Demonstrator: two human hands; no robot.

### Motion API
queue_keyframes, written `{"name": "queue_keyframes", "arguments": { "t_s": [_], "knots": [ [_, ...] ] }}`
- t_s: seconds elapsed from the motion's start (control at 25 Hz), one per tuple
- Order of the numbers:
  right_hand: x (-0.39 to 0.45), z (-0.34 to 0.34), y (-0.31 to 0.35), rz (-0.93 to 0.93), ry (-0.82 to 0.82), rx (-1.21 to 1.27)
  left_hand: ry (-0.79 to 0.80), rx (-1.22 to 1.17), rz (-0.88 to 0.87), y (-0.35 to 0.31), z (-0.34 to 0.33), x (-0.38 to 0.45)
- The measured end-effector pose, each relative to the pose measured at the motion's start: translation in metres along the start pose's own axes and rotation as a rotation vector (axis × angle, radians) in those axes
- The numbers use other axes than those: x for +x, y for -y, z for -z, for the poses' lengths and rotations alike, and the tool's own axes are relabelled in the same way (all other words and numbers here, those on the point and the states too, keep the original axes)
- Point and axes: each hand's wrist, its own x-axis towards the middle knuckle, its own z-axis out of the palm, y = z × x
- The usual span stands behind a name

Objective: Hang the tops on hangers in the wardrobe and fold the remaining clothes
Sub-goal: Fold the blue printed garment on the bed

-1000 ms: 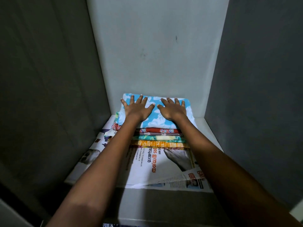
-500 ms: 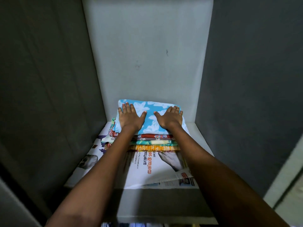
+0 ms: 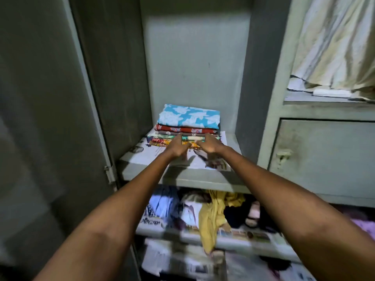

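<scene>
Folded stack sits on papered wardrobe shelf, blue print on top. We've slid both hands off its top to the front edge; left hand & right hand loose, gripping nothing. Folding looks done; yellow garment below looks unfolded.

Both bare arms reached forward, the left hand and right hand close together, fingers extended ahead.
</scene>
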Motion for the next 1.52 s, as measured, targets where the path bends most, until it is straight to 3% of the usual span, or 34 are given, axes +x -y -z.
{"name": "queue_keyframes", "arguments": {
  "t_s": [0.32,0.44,0.64,0.84,1.04,1.2,1.32,1.4,1.52],
  "knots": [
    [-0.158,-0.026,-0.003,0.114,0.138,0.087,0.095,0.238,0.123,-0.040,-0.014,-0.172],
    [-0.203,-0.011,0.004,0.067,0.077,0.251,-0.008,0.156,0.129,-0.060,0.009,-0.207],
    [-0.278,0.003,0.007,-0.081,-0.054,0.500,-0.050,-0.035,0.121,-0.088,0.037,-0.283],
    [-0.350,-0.026,0.063,-0.079,-0.061,0.633,-0.092,0.084,0.076,-0.088,0.056,-0.375],
    [-0.408,-0.101,0.138,0.057,0.123,0.509,-0.309,0.437,0.050,-0.084,0.103,-0.456],
    [-0.439,-0.141,0.197,0.246,0.300,0.325,-0.384,0.874,0.238,-0.072,0.147,-0.522],
    [-0.461,-0.153,0.235,0.400,0.309,0.288,-0.417,1.041,0.134,-0.062,0.174,-0.557],
    [-0.467,-0.156,0.258,0.485,0.322,0.259,-0.544,1.023,0.067,-0.059,0.185,-0.573],
    [-0.473,-0.149,0.288,0.506,0.356,0.201,-0.626,0.783,0.101,-0.058,0.192,-0.583]
  ]
}}
